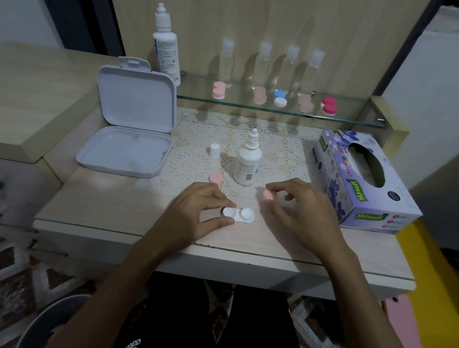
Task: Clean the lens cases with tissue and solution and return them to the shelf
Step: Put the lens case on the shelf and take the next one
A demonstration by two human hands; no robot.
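Desk: your left hand (193, 212) pinches the white plastic twin-well lens case (238, 214); your right hand (299, 203) pinches its round pink cap (268, 195). Opened only; wiping and shelving seem ahead.

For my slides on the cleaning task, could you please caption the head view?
Left hand steadies an open white lens case while the right hand pinches its pink cap.

one head-worn wide-angle view looks forward and steeply down from close above the table (111, 214), facing the glass shelf (281, 111) and wooden back panel (261, 18) beyond
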